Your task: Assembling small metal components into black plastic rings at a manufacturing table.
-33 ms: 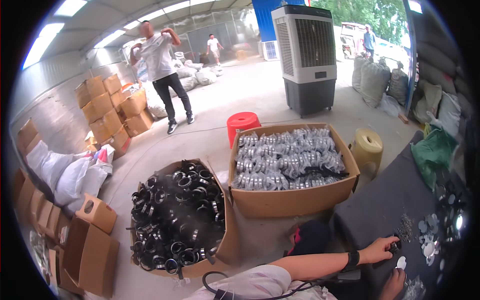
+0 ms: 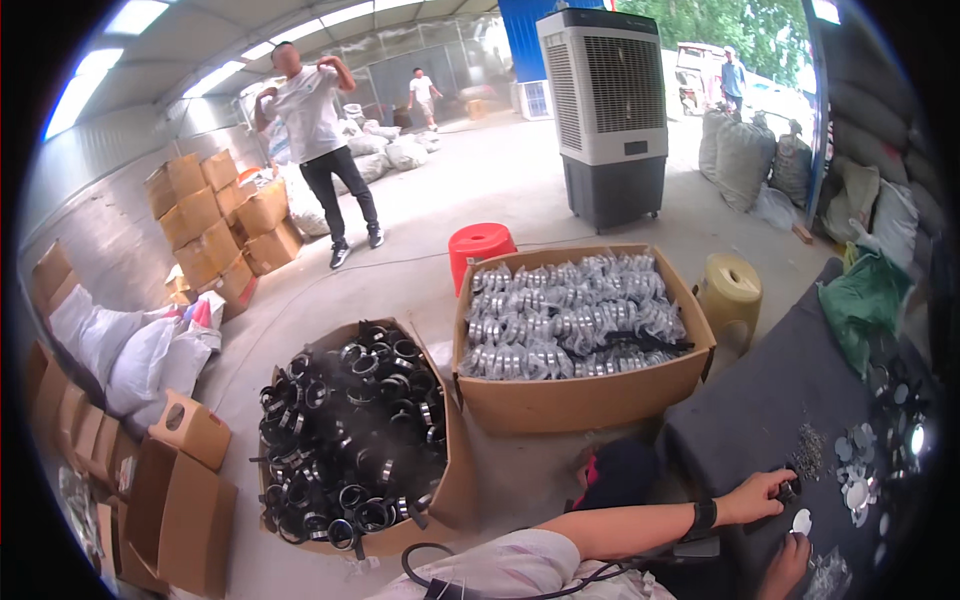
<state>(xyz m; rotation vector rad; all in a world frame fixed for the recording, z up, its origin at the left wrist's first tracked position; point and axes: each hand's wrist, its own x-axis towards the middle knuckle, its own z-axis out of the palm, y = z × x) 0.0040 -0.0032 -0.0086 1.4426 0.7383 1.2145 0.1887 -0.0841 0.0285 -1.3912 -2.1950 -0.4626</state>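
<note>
My left hand (image 2: 752, 498), with a dark band on its wrist, reaches over the dark-covered work surface (image 2: 735, 420). Its fingers are closed around a small black ring-shaped part (image 2: 788, 490), mostly hidden by them. Nearer to me, my right hand (image 2: 787, 568) has its fingertips at the edge of a pale round disc (image 2: 801, 522) and seems to pinch it. Just beyond my left hand lies a pile of small metal pieces (image 2: 808, 452), perhaps screws. Several shiny round discs (image 2: 857, 493) are scattered to the right.
Beside the surface stands a carton (image 2: 590, 405) of plastic-wrapped rings. Left of it, another carton (image 2: 455, 490) holds loose black and silver rings. A red stool (image 2: 480, 243), a yellow stool (image 2: 730, 295) and an air cooler (image 2: 605, 120) stand beyond. A person (image 2: 315, 130) stands farther back.
The whole view has shifted very slightly to the left. Both hands keep the same place and hold.
</note>
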